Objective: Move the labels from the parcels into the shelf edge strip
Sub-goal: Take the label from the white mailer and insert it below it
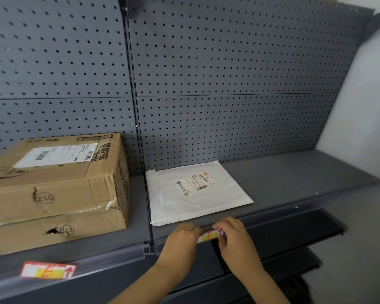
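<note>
Both my forearms reach up and forward from the lower edge of view, bare to the wrist. My left hand [183, 236] is curled, knuckles up, fingertips pinched at its right side. My right hand [233, 234] sits just beside it, fingers bent down, thumb and forefinger pinched toward the left. My hands are close together, nearly touching.

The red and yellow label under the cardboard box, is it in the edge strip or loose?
In: the label sits behind the clear shelf edge strip, flat along the front.
</note>
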